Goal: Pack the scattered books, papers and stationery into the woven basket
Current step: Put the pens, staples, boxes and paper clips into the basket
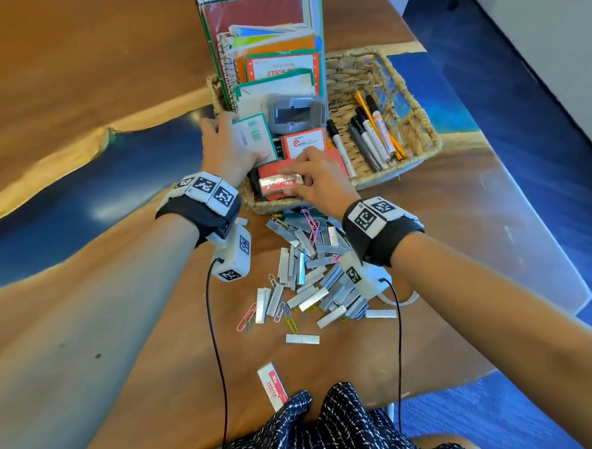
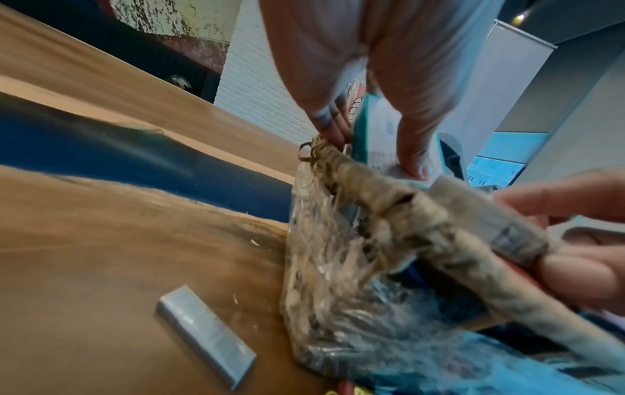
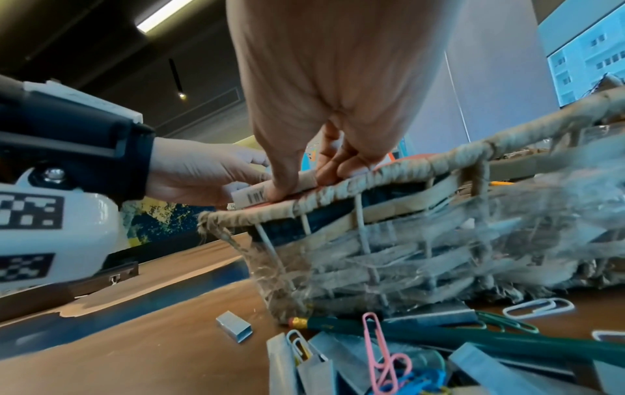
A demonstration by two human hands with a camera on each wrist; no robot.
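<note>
Silver-wrapped and small, the box (image 1: 282, 183) is lying long axis left to right atop a red box (image 1: 273, 175) at the near end of the woven basket (image 1: 397, 92), pinched by the right hand (image 1: 321, 181). The left hand (image 1: 225, 145) is gripping a green-edged box (image 1: 253, 138), which is leaning upright just beside.

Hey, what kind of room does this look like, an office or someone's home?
Probably an office or meeting room: a long wood-and-blue-resin table, blue carpet, and in the right wrist view a window onto a high-rise block.
</note>
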